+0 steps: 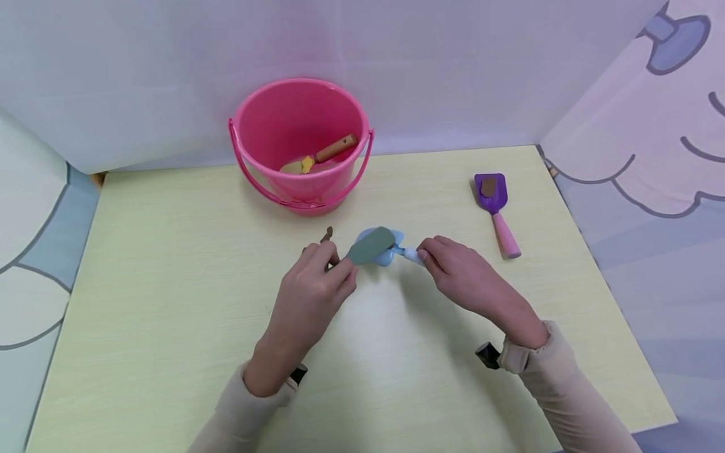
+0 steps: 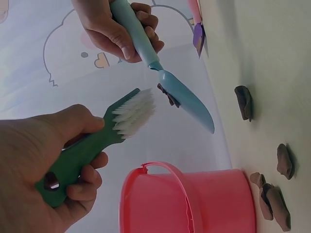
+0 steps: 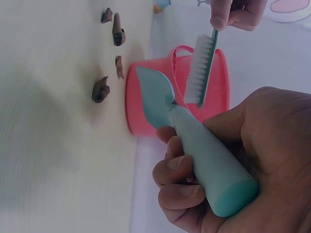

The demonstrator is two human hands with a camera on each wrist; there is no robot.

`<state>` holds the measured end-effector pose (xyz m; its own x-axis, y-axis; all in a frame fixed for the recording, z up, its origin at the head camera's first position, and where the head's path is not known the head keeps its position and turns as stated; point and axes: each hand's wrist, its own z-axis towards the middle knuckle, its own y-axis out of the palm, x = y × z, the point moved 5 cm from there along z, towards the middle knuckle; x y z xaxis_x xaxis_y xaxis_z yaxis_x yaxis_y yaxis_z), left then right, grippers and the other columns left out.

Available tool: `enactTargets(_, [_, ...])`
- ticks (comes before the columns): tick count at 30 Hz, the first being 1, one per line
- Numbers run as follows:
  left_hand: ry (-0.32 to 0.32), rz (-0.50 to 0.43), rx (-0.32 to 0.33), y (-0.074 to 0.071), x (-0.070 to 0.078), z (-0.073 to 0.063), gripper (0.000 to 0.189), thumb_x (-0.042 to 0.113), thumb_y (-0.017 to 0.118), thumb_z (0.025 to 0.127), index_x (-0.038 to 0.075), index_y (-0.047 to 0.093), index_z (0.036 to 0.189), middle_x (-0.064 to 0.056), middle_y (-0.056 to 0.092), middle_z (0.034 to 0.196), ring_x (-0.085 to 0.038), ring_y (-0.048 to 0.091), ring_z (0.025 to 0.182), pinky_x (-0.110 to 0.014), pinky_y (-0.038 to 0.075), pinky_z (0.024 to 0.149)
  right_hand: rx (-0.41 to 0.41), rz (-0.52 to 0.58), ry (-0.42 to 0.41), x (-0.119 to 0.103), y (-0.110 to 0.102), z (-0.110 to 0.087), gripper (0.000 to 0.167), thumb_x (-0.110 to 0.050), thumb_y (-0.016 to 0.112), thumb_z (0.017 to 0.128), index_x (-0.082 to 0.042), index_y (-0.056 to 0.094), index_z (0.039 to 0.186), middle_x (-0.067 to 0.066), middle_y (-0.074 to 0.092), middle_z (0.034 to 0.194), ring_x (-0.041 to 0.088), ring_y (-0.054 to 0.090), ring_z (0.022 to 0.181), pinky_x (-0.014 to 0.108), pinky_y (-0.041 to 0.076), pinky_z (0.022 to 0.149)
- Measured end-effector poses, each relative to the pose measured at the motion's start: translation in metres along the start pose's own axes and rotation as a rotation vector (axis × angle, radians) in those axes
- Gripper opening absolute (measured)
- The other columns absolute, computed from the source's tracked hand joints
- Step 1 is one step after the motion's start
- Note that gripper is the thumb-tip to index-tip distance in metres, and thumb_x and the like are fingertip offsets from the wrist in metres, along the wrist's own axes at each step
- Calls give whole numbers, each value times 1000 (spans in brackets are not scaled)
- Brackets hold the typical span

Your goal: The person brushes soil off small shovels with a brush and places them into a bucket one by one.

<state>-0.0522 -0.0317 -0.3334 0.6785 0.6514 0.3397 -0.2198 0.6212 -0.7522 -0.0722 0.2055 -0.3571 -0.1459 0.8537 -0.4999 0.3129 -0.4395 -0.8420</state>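
Note:
My left hand (image 1: 311, 289) grips a green brush (image 1: 369, 246) by its handle. Its white bristles (image 2: 135, 114) face the blue blade of a small toy shovel (image 2: 187, 97), close to it in the left wrist view. The shovel's pale blue handle (image 3: 206, 155) is held in my right hand (image 1: 470, 277). A dark brown scrap (image 2: 168, 95) sits at the neck end of the blade. From above, the brush overlaps the shovel. Below them on the table lie several curled brown pieces (image 3: 101, 90), largely hidden by the left hand in the head view.
A pink bucket (image 1: 300, 192) stands at the back of the pale table (image 1: 170, 302), holding a tool with a brown handle (image 1: 337, 148). To the right lies a purple shovel (image 1: 497, 200) with a pink handle and a brown piece (image 1: 488, 187) in its scoop. Cloth hangs behind.

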Motion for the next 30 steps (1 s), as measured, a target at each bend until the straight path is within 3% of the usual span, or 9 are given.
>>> enactTargets(7, [40,-2,-11,5,7,1,11,5,82,84,10,73,81,-5,54,82,-18,49,74,-25,46,59,4,-11,-7,-2,0,0,21,-21,46,111,-10,64,114,2,58,93,16,50,74,31,43,67])
enactTargets(17, [8,58,-51,7,2,0,12,5,84,83,9,72,83,-7,59,84,-18,52,75,-25,52,60,-1,-22,-18,-1,1,0,22,-21,46,111,-10,65,114,2,59,93,15,51,75,31,44,67])
enactTargets(30, [11,117,-13,4,-6,-1,15,4,80,85,8,67,78,-9,58,85,-21,52,74,-26,52,58,-1,-27,-5,0,-3,-4,23,-21,46,111,-8,65,115,4,60,95,16,52,75,32,45,68])
